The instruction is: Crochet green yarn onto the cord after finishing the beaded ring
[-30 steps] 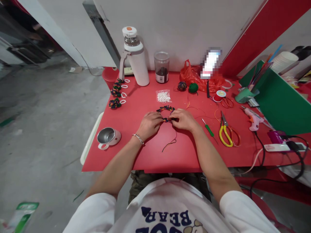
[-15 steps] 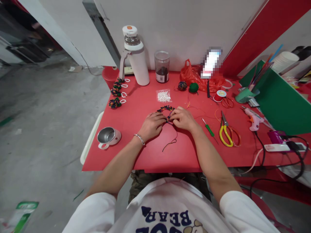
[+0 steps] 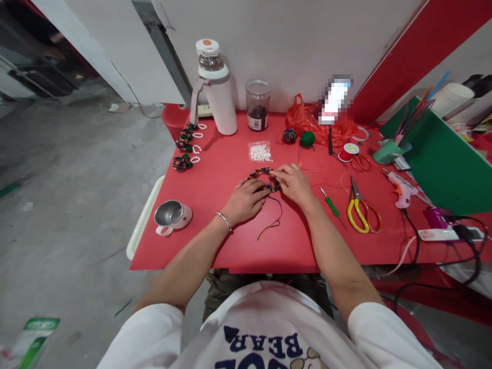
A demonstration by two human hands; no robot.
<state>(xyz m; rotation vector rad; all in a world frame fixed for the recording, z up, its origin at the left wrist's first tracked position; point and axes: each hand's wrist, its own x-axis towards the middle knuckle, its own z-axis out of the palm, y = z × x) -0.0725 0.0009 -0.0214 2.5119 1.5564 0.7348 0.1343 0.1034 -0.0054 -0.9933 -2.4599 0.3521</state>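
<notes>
A dark multicolored crocheted ring (image 3: 261, 172) lies on the red table (image 3: 246, 246) between my hands. My left hand (image 3: 246, 201), a silver bangle on its wrist, has its fingers closed on the ring's left and lower edge. My right hand (image 3: 292, 183) pinches the ring's right side. A dark loose yarn tail (image 3: 274, 223) curls on the table below the ring. Above it lies a small clear bag of white beads (image 3: 260, 151). The fingertips partly hide the ring.
A steel mug (image 3: 172, 217) and crocheted pieces with bead loops (image 3: 182, 162) are at left. Behind stand a white flask (image 3: 221, 100) and a jar (image 3: 257, 105). Yarn balls (image 3: 307, 139), a green-handled hook (image 3: 331, 206), yellow-handled scissors (image 3: 357, 215) and a glue gun (image 3: 403, 189) are at right.
My right hand has moved slightly right and up, and the ring's right side now looks more open and rounded. My left hand has shifted a little right.
</notes>
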